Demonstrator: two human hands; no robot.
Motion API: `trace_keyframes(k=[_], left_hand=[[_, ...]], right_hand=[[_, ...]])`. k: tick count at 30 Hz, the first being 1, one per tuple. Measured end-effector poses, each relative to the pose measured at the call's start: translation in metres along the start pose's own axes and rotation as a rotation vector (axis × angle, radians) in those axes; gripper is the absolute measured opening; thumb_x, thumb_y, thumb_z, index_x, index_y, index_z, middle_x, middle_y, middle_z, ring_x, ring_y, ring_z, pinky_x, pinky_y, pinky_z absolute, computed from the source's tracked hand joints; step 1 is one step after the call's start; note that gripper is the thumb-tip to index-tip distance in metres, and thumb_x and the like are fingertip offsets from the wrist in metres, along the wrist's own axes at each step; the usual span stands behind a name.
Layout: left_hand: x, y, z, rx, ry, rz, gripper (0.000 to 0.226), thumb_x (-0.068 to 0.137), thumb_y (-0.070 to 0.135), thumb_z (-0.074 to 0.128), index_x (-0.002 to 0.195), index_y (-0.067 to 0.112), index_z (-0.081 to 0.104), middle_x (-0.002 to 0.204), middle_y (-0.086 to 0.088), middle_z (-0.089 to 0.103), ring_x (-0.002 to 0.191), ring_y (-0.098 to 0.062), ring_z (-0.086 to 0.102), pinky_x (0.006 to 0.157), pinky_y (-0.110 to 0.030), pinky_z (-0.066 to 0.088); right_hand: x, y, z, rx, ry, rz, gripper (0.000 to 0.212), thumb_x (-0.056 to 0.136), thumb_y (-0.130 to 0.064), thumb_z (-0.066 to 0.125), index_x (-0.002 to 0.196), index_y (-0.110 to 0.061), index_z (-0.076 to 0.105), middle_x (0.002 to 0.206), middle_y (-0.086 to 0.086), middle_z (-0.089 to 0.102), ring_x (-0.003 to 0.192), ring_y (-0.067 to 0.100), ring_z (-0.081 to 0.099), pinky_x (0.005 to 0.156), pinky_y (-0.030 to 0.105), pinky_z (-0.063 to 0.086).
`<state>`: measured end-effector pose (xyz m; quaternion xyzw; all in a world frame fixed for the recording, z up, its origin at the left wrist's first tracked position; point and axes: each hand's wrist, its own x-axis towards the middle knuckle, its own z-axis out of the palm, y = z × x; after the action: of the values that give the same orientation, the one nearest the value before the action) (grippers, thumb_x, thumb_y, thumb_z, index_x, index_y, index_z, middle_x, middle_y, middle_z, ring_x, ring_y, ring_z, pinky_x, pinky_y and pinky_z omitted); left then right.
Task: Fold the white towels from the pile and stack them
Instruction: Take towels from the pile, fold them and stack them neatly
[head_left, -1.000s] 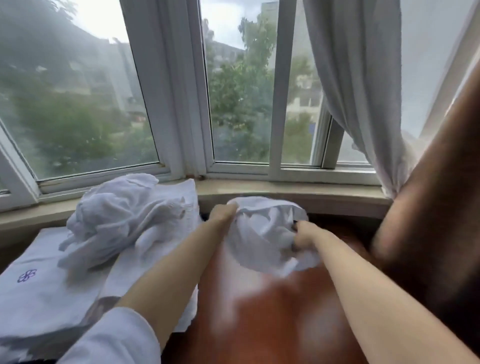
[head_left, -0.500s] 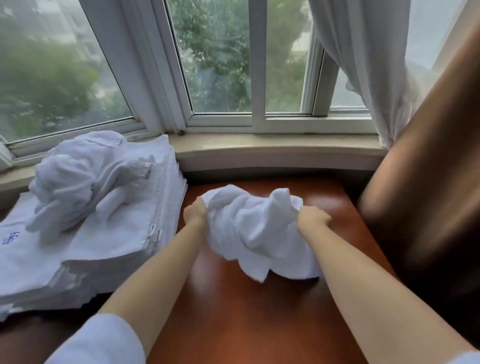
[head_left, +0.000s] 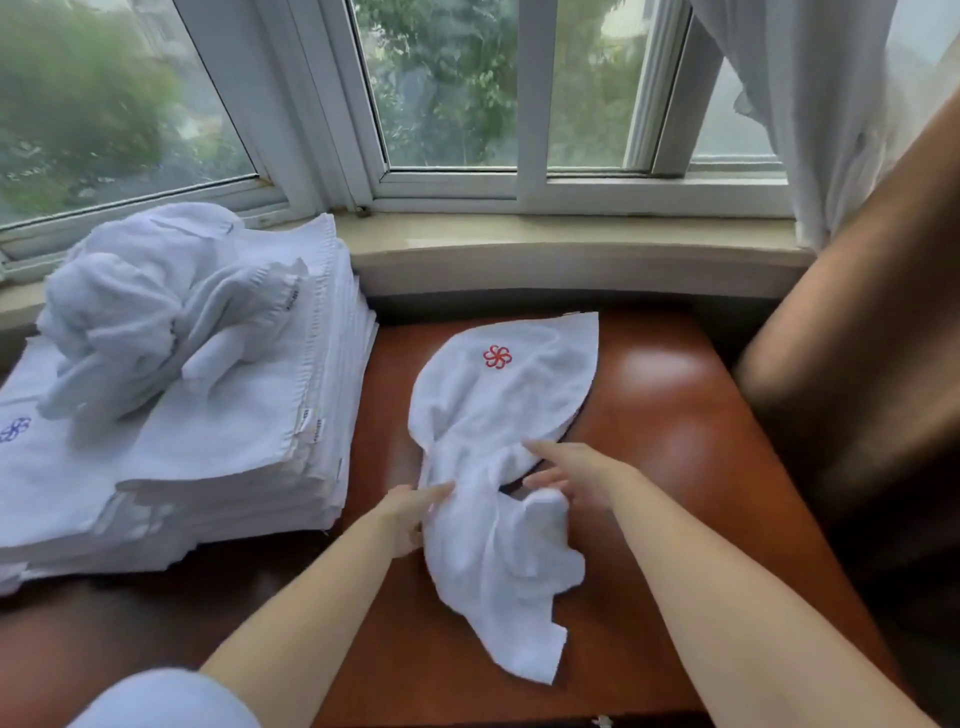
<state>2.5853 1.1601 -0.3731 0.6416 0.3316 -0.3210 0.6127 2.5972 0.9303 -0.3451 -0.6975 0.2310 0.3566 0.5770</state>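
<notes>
A white towel with a red flower emblem lies partly spread on the brown wooden table, its far half flat and its near half bunched. My left hand grips the bunched left edge of the towel. My right hand touches the towel's middle with fingers stretched out. To the left stands a stack of folded white towels, and a crumpled pile of white towels sits on top of it.
A window sill and window frames run along the back. A white curtain hangs at the upper right. A blurred brown upright surface borders the table's right side.
The towel went from a crumpled bundle held up in both hands to lying partly spread on the table, emblem up. Both hands moved nearer to me. The view tilted down.
</notes>
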Motion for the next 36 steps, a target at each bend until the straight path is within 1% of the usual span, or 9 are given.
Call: trace_keyframes(k=[4,10,14,17,22,26,28,33,36], left_hand=[[0.016,-0.011,0.006,-0.028,0.211,0.096,0.039,0.094,0.026,0.060,0.122,-0.001,0.059,0.111,-0.015,0.065,0.098,-0.032,0.062,0.090,-0.041,0.051],[0.011,0.003,0.011,-0.036,0.061,0.116,0.017,0.089,0.019,0.065,0.099,0.007,0.067,0.094,-0.008,0.072,0.086,-0.023,0.067,0.067,-0.030,0.053],[0.017,0.003,0.007,-0.131,-0.057,0.061,0.024,0.088,0.025,0.069,0.105,0.008,0.070,0.091,-0.009,0.075,0.087,-0.024,0.070,0.061,-0.030,0.056],[0.031,0.010,-0.002,-0.058,0.141,0.097,0.031,0.095,0.025,0.059,0.116,0.003,0.062,0.103,-0.008,0.069,0.091,-0.025,0.066,0.067,-0.032,0.054],[0.038,0.038,-0.021,0.117,0.484,0.127,0.042,0.100,0.025,0.045,0.129,-0.003,0.052,0.130,-0.022,0.056,0.119,-0.037,0.055,0.097,-0.041,0.048],[0.034,0.059,-0.019,-0.088,0.303,-0.119,0.016,0.094,0.004,0.047,0.088,0.000,0.061,0.062,-0.010,0.057,0.046,-0.015,0.055,0.037,-0.016,0.041],[0.027,0.072,-0.017,-0.114,0.195,-0.205,0.042,0.094,0.000,0.047,0.052,-0.001,0.052,0.032,-0.004,0.042,0.022,-0.011,0.040,0.031,-0.009,0.031],[-0.008,0.134,0.010,-0.324,-0.003,0.297,0.008,0.093,0.004,0.044,0.095,0.003,0.052,0.084,-0.017,0.065,0.083,-0.029,0.065,0.067,-0.035,0.057],[-0.039,0.195,0.009,-0.465,-0.011,0.555,0.013,0.093,0.023,0.048,0.090,0.011,0.053,0.082,-0.011,0.061,0.076,-0.025,0.063,0.060,-0.028,0.049]], right_hand=[[0.004,0.016,-0.009,-0.638,-0.044,0.238,0.024,0.094,-0.012,0.045,0.072,-0.008,0.052,0.071,0.009,0.054,0.045,0.013,0.043,0.043,0.020,0.030],[0.016,0.006,0.002,-0.086,0.115,0.070,0.055,0.088,-0.063,0.051,0.114,-0.015,0.054,0.101,0.005,0.066,0.084,0.016,0.064,0.075,0.027,0.048],[0.036,0.004,0.036,-0.019,0.072,0.102,0.049,0.085,-0.043,0.068,0.122,-0.015,0.052,0.102,0.008,0.066,0.082,0.017,0.061,0.079,0.033,0.051],[0.055,-0.001,0.035,0.122,0.388,0.002,0.031,0.089,-0.001,0.052,0.120,-0.002,0.056,0.124,0.018,0.060,0.104,0.031,0.062,0.089,0.033,0.050],[0.045,-0.001,-0.029,0.181,1.010,0.116,0.033,0.089,-0.007,0.048,0.121,-0.004,0.056,0.123,0.021,0.060,0.111,0.038,0.059,0.090,0.041,0.046],[0.038,-0.009,-0.052,0.252,0.869,0.144,0.037,0.087,-0.015,0.054,0.121,-0.001,0.055,0.117,0.018,0.061,0.105,0.037,0.060,0.080,0.036,0.044],[0.038,-0.018,-0.041,0.315,0.731,0.042,0.036,0.087,-0.020,0.058,0.120,-0.004,0.055,0.105,0.013,0.059,0.098,0.033,0.059,0.084,0.035,0.046],[0.022,-0.080,-0.043,0.237,0.692,-0.245,0.025,0.095,-0.014,0.046,0.116,-0.007,0.058,0.105,0.013,0.058,0.090,0.029,0.054,0.075,0.028,0.039],[-0.011,-0.133,-0.073,0.229,0.870,-0.417,0.031,0.096,-0.009,0.040,0.120,-0.002,0.059,0.118,0.017,0.061,0.106,0.030,0.058,0.080,0.028,0.040]])
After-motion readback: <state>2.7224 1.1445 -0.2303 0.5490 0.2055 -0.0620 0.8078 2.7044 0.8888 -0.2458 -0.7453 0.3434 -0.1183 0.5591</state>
